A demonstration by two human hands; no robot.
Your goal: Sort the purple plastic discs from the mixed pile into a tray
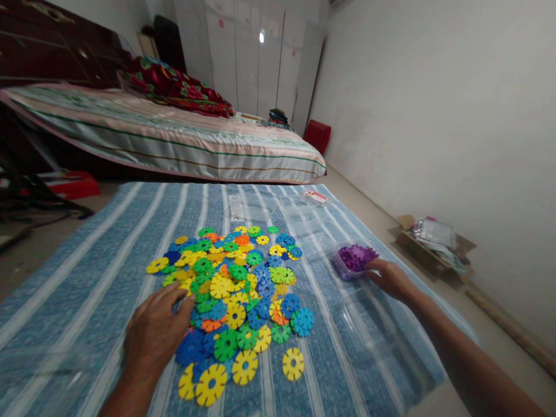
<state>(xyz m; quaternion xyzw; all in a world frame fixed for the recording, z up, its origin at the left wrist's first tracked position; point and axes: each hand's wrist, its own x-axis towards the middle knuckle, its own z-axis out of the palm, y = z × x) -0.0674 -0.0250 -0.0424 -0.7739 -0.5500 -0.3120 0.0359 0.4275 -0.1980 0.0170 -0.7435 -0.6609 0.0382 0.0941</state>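
Note:
A heap of flat plastic snowflake discs point(237, 289) in yellow, green, blue and orange lies on a blue striped cloth point(108, 260). My left hand point(154, 333) rests palm down on the heap's left side, fingers curled onto the discs. My right hand point(391, 278) reaches right to a small clear tub point(354, 259) filled with purple discs. Its fingers touch the tub's near rim, and I cannot see whether they hold a disc.
A second clear tub point(369, 318) stands in front of the purple one. A small packet point(315, 196) lies at the cloth's far edge. A bed point(174, 139) runs behind, a cardboard box point(434, 246) sits by the right wall, and a red box point(318, 135) is near the wardrobe.

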